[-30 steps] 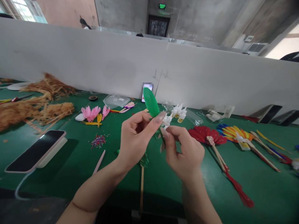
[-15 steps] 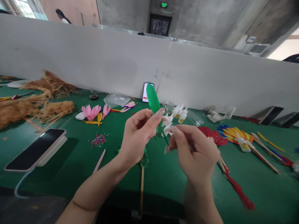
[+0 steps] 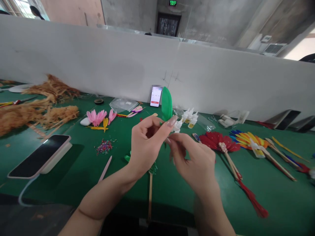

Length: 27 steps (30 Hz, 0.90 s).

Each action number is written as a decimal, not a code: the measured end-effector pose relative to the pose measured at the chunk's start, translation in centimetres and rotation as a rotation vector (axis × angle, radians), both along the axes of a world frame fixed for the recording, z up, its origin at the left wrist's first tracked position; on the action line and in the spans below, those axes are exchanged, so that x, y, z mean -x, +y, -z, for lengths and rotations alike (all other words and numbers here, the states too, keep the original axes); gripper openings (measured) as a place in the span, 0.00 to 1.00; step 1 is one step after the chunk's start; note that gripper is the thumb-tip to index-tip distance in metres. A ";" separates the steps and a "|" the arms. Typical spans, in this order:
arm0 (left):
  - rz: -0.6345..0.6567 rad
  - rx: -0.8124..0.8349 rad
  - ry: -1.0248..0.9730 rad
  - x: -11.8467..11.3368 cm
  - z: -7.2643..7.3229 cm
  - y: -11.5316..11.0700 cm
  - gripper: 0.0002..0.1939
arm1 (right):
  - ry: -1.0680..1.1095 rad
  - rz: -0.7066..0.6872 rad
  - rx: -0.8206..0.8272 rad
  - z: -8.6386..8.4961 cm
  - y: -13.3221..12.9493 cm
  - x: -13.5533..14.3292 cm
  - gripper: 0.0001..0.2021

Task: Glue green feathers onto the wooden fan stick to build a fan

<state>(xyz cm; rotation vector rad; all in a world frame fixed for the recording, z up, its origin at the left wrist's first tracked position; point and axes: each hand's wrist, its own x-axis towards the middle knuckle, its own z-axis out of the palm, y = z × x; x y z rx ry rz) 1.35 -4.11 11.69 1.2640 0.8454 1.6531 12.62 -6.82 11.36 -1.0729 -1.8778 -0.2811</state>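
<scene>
A green feather [image 3: 167,103] stands nearly upright, pinched between the thumb and fingers of my left hand [image 3: 146,147]. Just below that grip, my right hand [image 3: 194,160] has its thumb and fingertips closed at the feather's lower end; the quill there is mostly hidden. Under my left hand lies a wooden stick [image 3: 150,193] with green feather pieces [image 3: 153,168] at its top, partly covered by the hand. White-capped glue bottles [image 3: 192,120] stand behind my right hand. To its right rests a red feather fan [image 3: 218,141] with a red tassel [image 3: 254,201].
On the left are a phone [image 3: 40,155] with a cable, brown dried fibres [image 3: 52,91], pink feathers [image 3: 96,117], colourful bits [image 3: 104,146] and a pink pen-like tool [image 3: 105,168]. A lit phone [image 3: 156,96] leans on the white partition [image 3: 110,62]. A yellow-blue feather fan [image 3: 249,139] lies right.
The green feather has turned from leaning left to nearly upright. My right hand has moved left and up, close against my left fingertips.
</scene>
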 end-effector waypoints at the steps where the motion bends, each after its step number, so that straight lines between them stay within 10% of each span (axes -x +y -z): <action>1: -0.011 -0.005 -0.002 -0.1 0.1 0.0 0.15 | -0.016 0.013 -0.012 0.1 0.0 0.1 0.07; 27: 0.093 0.063 -0.181 0.2 -0.1 0.1 0.14 | 0.257 -0.087 0.086 0.6 0.0 0.8 0.03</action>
